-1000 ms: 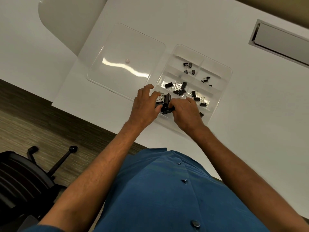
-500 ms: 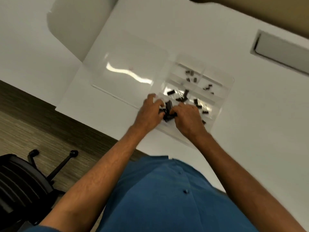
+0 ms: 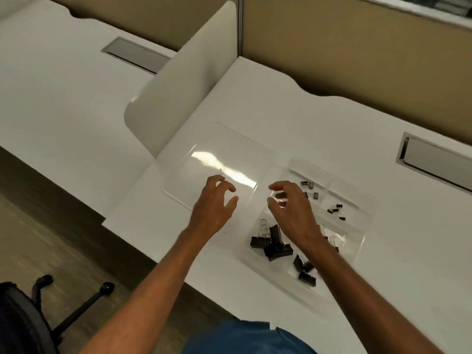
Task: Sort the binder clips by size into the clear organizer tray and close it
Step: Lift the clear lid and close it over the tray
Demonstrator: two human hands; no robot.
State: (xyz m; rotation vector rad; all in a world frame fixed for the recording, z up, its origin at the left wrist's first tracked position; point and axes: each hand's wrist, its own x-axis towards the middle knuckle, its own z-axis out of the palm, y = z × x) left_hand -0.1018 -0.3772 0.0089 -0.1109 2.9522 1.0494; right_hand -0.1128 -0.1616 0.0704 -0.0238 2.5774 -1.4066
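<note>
The clear organizer tray (image 3: 367,215) lies on the white desk, its clear lid (image 3: 217,162) flat beside it on the left. Several large black binder clips (image 3: 273,244) sit in the near left compartment and more large clips (image 3: 305,270) in the near right one. Small clips (image 3: 310,190) and tiny clips (image 3: 335,210) lie in the far compartments. My left hand (image 3: 214,205) hovers over the lid's near right corner, fingers apart, holding nothing. My right hand (image 3: 293,210) hovers over the tray's left side, fingers spread and empty, hiding some middle compartments.
A curved white divider panel (image 3: 184,80) stands at the desk's left edge. A grey cable hatch (image 3: 434,162) is set into the desk at the right. An office chair base (image 3: 76,310) stands on the floor at lower left. Tan partition walls run behind.
Both hands have let go of the large clips and lifted away from the near compartment, the left over the lid. The camera tilted up, showing more desk and wall.
</note>
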